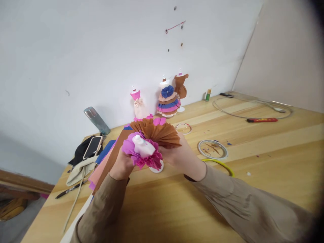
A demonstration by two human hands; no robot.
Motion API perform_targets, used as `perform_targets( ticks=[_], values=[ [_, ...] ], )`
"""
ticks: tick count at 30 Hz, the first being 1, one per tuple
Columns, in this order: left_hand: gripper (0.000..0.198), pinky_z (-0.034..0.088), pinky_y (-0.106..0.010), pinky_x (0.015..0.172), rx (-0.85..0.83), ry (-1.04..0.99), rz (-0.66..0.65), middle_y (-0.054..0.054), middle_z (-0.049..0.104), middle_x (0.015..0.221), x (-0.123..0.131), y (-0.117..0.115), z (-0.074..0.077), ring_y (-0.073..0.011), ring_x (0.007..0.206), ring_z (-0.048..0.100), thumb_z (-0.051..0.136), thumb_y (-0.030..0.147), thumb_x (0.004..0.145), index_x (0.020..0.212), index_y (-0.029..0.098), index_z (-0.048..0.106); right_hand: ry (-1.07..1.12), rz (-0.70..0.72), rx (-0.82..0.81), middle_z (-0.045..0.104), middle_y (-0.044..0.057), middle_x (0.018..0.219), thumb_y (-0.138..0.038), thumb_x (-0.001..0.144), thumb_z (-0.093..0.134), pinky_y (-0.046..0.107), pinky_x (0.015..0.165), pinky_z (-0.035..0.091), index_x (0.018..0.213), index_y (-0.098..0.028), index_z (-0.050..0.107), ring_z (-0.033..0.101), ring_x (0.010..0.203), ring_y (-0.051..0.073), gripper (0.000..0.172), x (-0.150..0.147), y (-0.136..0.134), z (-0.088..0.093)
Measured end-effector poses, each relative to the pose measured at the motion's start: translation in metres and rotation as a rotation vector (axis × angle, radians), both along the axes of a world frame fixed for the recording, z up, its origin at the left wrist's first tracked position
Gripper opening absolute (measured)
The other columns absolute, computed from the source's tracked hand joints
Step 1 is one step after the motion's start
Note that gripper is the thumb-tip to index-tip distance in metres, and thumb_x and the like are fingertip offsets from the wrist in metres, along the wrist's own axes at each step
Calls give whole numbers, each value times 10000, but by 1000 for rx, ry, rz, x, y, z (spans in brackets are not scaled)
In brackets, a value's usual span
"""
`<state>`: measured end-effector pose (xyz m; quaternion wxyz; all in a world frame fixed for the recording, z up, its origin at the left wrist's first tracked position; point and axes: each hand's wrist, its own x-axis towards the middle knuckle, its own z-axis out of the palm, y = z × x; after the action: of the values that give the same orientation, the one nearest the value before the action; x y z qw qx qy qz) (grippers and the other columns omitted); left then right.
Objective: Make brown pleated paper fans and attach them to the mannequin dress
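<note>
A small white mannequin [144, 147] is tilted toward me between my hands, with ruffled magenta and lilac crepe paper [155, 159] around its body. My left hand [122, 167] is closed around its left side, the fingertips hidden behind the ruffles. On the other side, my right hand [174, 152] is closed on pleated brown crepe paper [162, 133], which fans out above and behind the mannequin. Most of the right fingers are covered by this paper. Below the ruffles shows part of a round white base [157, 167].
Dressed mannequins in pink [138, 107], layered colours [167, 101] and brown [180, 85] stand by the wall. Crepe sheets [108, 165], a phone [93, 147], a pen [68, 190] and a bottle [97, 120] lie left. Tape rings [226, 155], a red cutter [262, 120] and looped wire [288, 116] lie right.
</note>
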<state>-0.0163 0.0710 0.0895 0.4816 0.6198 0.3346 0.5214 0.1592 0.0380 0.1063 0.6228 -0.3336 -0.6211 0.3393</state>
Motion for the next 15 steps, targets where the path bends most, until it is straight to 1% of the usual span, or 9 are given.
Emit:
perform_targets(
  ticks=[1, 4, 7, 9, 11, 12, 15],
  values=[
    [486, 526, -393, 933, 9, -21, -8, -82, 710, 981, 1, -1, 0, -292, 1068, 621, 730, 618, 624, 893, 213, 739, 11, 16, -11, 658, 9, 667, -259, 733, 649, 335, 707, 568, 703, -216, 604, 650, 696, 199, 69, 0, 0, 1],
    [506, 536, -369, 907, 8, -66, -59, -77, 724, 961, 3, -3, 1, -255, 1018, 647, 697, 620, 684, 995, 221, 731, 82, 74, -37, 690, 26, 758, -271, 729, 680, 358, 800, 563, 744, -212, 625, 668, 788, 216, 82, 2, -2, 3],
    [522, 551, -376, 871, 15, -79, -128, -78, 736, 912, 4, -3, 3, -251, 934, 675, 746, 576, 663, 1034, 209, 729, 31, 72, -65, 679, 28, 711, -269, 751, 681, 382, 812, 554, 682, -219, 610, 665, 802, 236, 111, 4, -3, 3],
    [478, 557, -369, 860, 43, -85, -138, -63, 739, 904, 4, -3, 4, -245, 906, 682, 805, 492, 629, 1014, 216, 736, -4, 66, -80, 677, 28, 708, -254, 764, 678, 396, 819, 549, 680, -221, 613, 663, 794, 238, 111, 4, -3, 3],
    [421, 558, -363, 863, 67, -103, -115, -50, 739, 911, 3, -2, 3, -245, 925, 677, 835, 418, 612, 976, 228, 745, 1, 65, -57, 701, 36, 778, -240, 780, 667, 397, 818, 547, 744, -221, 645, 668, 810, 235, 46, 5, -3, 4],
    [394, 558, -369, 864, 66, -112, -106, -53, 739, 911, 2, -1, 2, -254, 944, 671, 836, 415, 611, 946, 227, 749, 3, 69, -41, 712, 41, 816, -235, 791, 657, 394, 815, 547, 787, -221, 662, 672, 821, 234, 15, 5, -4, 4],
    [365, 555, -399, 863, -18, -90, -117, -89, 734, 894, -1, 0, 0, -303, 1000, 650, 837, 448, 592, 845, 198, 753, -1, 96, -2, 735, 47, 940, -236, 797, 657, 379, 830, 544, 944, -223, 689, 684, 890, 235, 151, 6, -5, 5]
  ],
)
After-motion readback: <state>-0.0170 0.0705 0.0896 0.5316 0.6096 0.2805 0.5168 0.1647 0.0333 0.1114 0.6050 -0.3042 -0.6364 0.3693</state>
